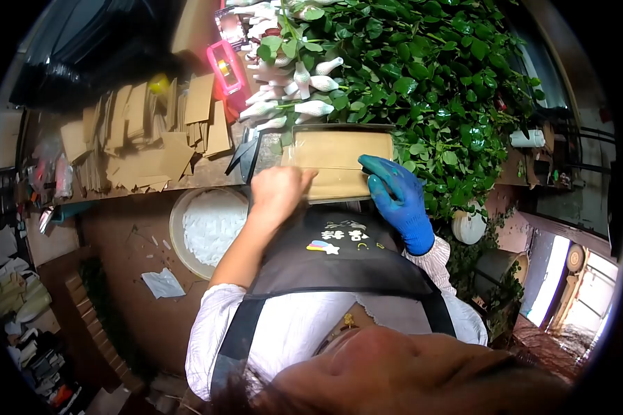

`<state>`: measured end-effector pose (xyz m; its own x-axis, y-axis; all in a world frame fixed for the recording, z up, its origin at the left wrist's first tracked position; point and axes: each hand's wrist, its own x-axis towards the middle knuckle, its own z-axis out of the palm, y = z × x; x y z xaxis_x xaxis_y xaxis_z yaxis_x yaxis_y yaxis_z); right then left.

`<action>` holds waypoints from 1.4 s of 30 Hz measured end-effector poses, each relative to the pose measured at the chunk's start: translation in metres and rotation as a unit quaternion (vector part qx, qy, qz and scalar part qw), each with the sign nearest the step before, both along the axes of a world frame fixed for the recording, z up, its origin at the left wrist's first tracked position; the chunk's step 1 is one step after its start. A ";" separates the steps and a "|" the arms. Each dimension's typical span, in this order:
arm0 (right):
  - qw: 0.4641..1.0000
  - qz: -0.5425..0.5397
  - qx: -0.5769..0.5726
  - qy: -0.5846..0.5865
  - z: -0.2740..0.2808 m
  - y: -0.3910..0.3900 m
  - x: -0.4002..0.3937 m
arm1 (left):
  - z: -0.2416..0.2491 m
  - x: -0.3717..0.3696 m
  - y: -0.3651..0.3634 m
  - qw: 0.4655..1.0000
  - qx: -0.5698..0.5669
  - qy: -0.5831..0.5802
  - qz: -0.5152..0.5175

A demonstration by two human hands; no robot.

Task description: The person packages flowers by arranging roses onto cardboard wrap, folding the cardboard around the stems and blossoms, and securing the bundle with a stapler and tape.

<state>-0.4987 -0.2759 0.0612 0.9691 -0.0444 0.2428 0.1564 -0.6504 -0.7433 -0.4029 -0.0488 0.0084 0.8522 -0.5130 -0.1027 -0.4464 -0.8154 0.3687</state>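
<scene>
1. The view was upside down: the person's head and apron filled the bottom of the frame, and the arms reached up toward the middle.
2. A flat brown cardboard box (339, 162) lay at the centre of the frame on the workbench (208, 174), its long side running left to right, just below the green leaves.
3. The left hand (278, 190), bare, rested at the box's lower left edge, fingers curled into a loose fist; whether they pinched anything could not be told.
4. The right hand (394, 194), in a blue glove, touched the box's right end, its fingers held close together and bent over the edge.
5. A mass of leafy stems (422, 76) covered the upper right of the frame, with pale wrapped buds (304, 90) bunched just above the box.
6. Cut cardboard pieces (145, 135) were stacked at the upper left, and a pink tape dispenser (226, 67) stood between them and the buds.
7. A round basin (209, 225) of white bits sat left of the bare forearm, below the bench.
</scene>
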 end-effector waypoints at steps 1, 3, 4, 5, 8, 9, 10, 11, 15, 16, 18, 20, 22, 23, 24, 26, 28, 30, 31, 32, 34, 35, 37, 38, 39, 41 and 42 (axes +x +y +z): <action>1.000 -0.009 0.000 0.004 0.000 -0.002 -0.002 | 0.002 -0.001 0.012 1.000 0.019 0.021 -0.004; 0.997 -0.033 0.068 0.032 -0.009 -0.005 -0.006 | 0.003 0.009 0.033 0.996 0.024 0.088 -0.024; 0.993 -0.041 0.104 0.045 -0.012 -0.005 -0.005 | 0.004 0.020 0.041 0.992 -0.021 0.123 0.030; 0.992 -0.033 0.117 0.045 -0.013 -0.004 -0.002 | 0.004 0.037 0.047 0.982 -0.067 0.156 0.084; 0.990 0.005 0.139 0.024 -0.013 0.005 0.014 | -0.038 0.116 0.058 0.957 -0.186 -0.027 0.223; 0.993 0.032 0.117 0.017 -0.008 0.009 0.021 | -0.051 0.144 0.058 0.950 -0.163 -0.084 0.253; 0.994 0.069 0.087 -0.009 -0.003 0.013 0.028 | -0.068 0.168 0.057 0.954 -0.126 -0.078 0.262; 0.992 0.105 0.056 -0.037 0.003 0.018 0.035 | -0.066 0.186 0.052 0.956 -0.091 -0.072 0.270; 0.984 0.166 0.060 -0.020 0.027 0.042 0.050 | -0.096 0.234 0.053 0.948 -0.107 0.030 0.297; 0.980 0.187 0.065 -0.015 0.021 0.044 0.055 | -0.108 0.241 0.059 0.938 -0.173 0.038 0.297; 0.971 0.180 0.142 0.064 0.011 0.057 0.067 | -0.125 0.245 0.069 0.907 -0.298 0.057 0.292; 0.953 0.187 0.202 0.125 -0.007 0.071 0.083 | -0.088 0.203 0.069 0.842 -0.442 0.123 0.286; 0.827 0.187 0.474 0.238 -0.046 0.093 0.104 | -0.048 0.146 0.064 0.826 -0.501 0.092 0.240; 0.730 0.182 0.594 0.285 -0.056 0.104 0.114 | -0.037 0.119 0.063 0.828 -0.501 0.091 0.234; 0.676 0.183 0.634 0.330 -0.042 0.110 0.123 | -0.014 0.088 0.058 0.864 -0.432 0.041 0.255; 0.822 0.311 0.444 0.172 -0.054 0.120 0.140 | -0.001 0.049 0.053 0.864 -0.416 0.109 0.262; 0.898 0.211 0.375 0.091 -0.084 0.135 0.150 | -0.021 0.037 0.061 0.850 -0.455 0.118 0.238; 0.858 0.128 0.435 0.242 -0.077 0.143 0.146 | -0.048 0.048 0.085 0.812 -0.489 0.201 0.248; 0.911 0.121 0.325 0.224 -0.068 0.140 0.143 | -0.060 0.062 0.103 0.790 -0.496 0.258 0.251; 0.932 0.150 0.293 0.154 -0.076 0.138 0.138 | -0.079 0.082 0.108 0.814 -0.478 0.191 0.271; 0.945 0.174 0.228 0.155 -0.081 0.132 0.132 | -0.071 0.122 0.109 0.764 -0.492 0.298 0.292; 0.950 0.184 0.198 0.156 -0.082 0.132 0.129 | -0.075 0.144 0.105 0.751 -0.492 0.340 0.278; 0.966 0.173 0.135 0.137 -0.078 0.136 0.125 | -0.090 0.187 0.086 0.812 -0.401 0.325 0.273; 0.968 0.176 0.115 0.135 -0.081 0.136 0.126 | -0.098 0.199 0.080 0.838 -0.356 0.314 0.269; 0.970 0.179 0.093 0.133 -0.083 0.135 0.127 | -0.106 0.205 0.079 0.835 -0.351 0.333 0.264; 0.972 0.173 0.103 0.125 -0.083 0.134 0.128 | -0.113 0.216 0.077 0.827 -0.342 0.370 0.250; 0.971 0.172 0.107 0.124 -0.086 0.133 0.129 | -0.120 0.214 0.074 0.805 -0.389 0.355 0.273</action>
